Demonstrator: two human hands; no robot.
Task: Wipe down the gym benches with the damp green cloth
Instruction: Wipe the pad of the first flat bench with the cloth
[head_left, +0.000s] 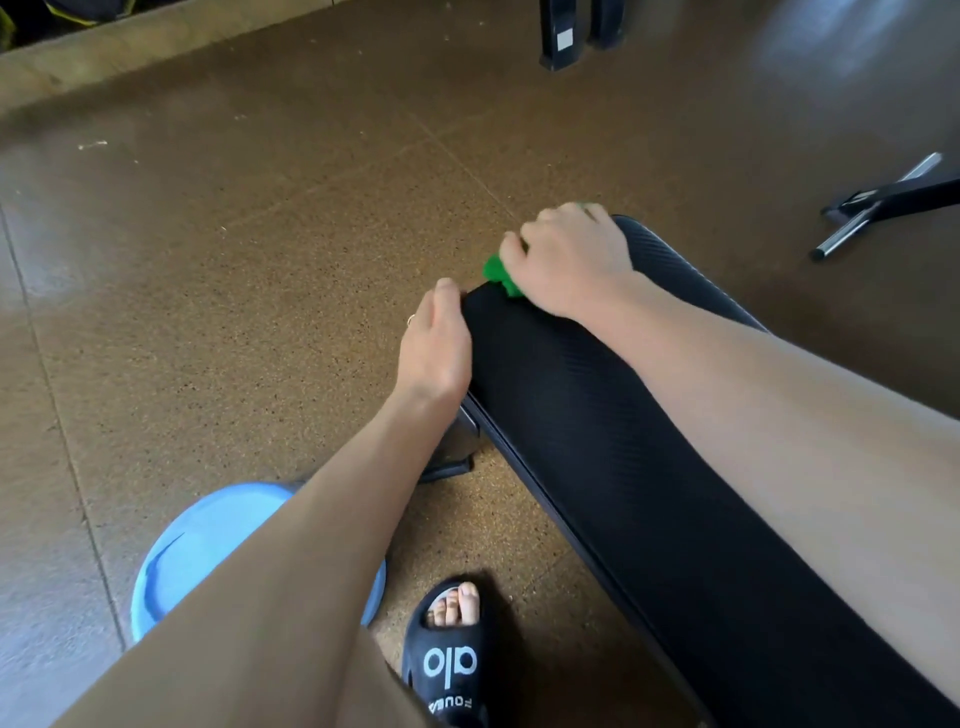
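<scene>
The right hand (566, 260) presses the bunched green cloth (500, 274) onto the far end of the black padded counter (597, 441), fingers curled over it. The left hand (435, 343) (fingers together, flat) rests against the counter's left edge. A blue basin (202, 545) sits on the floor.

Brown speckled rubber floor (260, 249) with tile seams, glossy under soft light; black equipment legs (563, 36) stand at its far edge.
</scene>
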